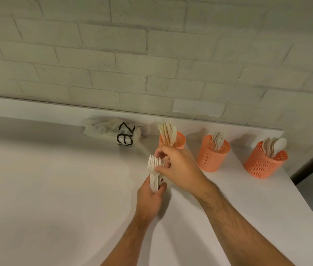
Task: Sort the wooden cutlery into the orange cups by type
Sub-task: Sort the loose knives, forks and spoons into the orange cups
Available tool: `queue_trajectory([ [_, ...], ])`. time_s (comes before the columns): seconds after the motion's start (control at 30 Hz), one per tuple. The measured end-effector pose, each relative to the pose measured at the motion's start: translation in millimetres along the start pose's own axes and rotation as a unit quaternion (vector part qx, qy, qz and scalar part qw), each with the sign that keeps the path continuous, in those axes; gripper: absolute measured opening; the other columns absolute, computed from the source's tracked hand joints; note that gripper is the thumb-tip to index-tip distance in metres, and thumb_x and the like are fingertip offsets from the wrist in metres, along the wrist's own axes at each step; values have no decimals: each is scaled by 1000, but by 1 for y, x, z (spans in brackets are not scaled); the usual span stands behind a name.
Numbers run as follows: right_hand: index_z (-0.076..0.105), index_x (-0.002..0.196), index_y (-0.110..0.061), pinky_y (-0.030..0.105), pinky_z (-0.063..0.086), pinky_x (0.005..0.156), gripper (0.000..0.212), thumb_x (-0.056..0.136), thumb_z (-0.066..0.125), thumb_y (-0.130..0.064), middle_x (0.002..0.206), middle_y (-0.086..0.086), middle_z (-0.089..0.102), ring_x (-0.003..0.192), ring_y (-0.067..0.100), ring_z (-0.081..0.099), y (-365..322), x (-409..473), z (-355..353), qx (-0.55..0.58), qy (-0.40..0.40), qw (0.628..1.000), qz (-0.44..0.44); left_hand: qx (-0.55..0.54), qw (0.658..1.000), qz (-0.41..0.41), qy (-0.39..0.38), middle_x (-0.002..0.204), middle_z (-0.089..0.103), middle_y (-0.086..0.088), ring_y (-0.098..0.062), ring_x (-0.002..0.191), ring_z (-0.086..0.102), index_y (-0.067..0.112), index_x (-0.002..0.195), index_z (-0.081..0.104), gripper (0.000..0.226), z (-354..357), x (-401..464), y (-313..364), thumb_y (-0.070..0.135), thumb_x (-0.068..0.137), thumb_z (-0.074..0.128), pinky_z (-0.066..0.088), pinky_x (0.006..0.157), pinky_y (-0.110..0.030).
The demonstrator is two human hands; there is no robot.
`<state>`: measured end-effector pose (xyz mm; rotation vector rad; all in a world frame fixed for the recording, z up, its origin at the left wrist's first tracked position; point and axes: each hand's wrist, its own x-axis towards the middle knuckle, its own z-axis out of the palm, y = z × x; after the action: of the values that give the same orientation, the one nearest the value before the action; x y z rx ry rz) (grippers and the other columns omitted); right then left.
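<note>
Since those pale wooden forks [154,174] are light, thin and stiff, the bundle probably fans out or slips unless it's pinched flat around the handles. Left hand [150,198] grips the stack by its lower handles, tines up, above the white surface [56,189]. Right hand [178,167] curls over the tine end, fingers pinching at one fork. Just behind sit three orange mesh cups: knives [179,140], forks [212,153], spoons [265,162], all near and within reach
</note>
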<state>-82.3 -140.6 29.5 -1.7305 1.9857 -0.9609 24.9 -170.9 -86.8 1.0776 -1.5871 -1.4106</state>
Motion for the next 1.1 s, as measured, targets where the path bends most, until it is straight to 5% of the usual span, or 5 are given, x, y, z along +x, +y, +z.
queue_trajectory([
  [0.33, 55, 106, -26, 29, 55, 67, 31, 80, 73, -25, 88, -8, 64, 75, 11, 63, -13, -10, 22, 13, 96, 989, 111, -35, 999, 10, -10, 80, 72, -5, -18, 68, 65, 25, 95, 64, 15, -1, -4, 0, 16, 85, 71, 55, 66, -45],
  [0.5, 60, 108, -19, 12, 46, 57, 31, 85, 63, 2, 86, -11, 66, 59, -4, 58, -4, -21, 10, 143, 161, 969, 122, -60, 997, -45, -20, 71, 69, 10, -8, 64, 63, 22, 95, 64, 26, -7, -4, 5, 7, 77, 76, 51, 61, -23],
  [0.7, 60, 99, -31, 25, 51, 60, 41, 85, 58, 7, 90, -2, 75, 78, 24, 68, 10, -25, -27, 186, 250, 943, 118, -159, 984, -73, -35, 62, 52, 2, -9, 50, 44, 10, 87, 61, 13, -19, -11, 11, -1, 86, 67, 36, 48, -22],
  [0.9, 70, 115, -23, 26, 54, 60, 40, 88, 59, 4, 91, -22, 67, 66, 19, 64, 7, -21, -36, 64, 137, 985, 87, -186, 978, -31, -95, 63, 42, 3, -12, 53, 34, 9, 98, 61, 5, -13, -21, 33, 10, 98, 56, 30, 49, -24],
  [1.1, 70, 116, -21, 24, 60, 70, 26, 93, 66, -9, 102, 6, 68, 77, 16, 72, 2, -24, -34, 174, 42, 976, 127, -105, 991, 18, -85, 61, 45, 4, -15, 57, 36, 21, 79, 60, 24, -4, -31, 45, 20, 101, 50, 31, 51, -29],
])
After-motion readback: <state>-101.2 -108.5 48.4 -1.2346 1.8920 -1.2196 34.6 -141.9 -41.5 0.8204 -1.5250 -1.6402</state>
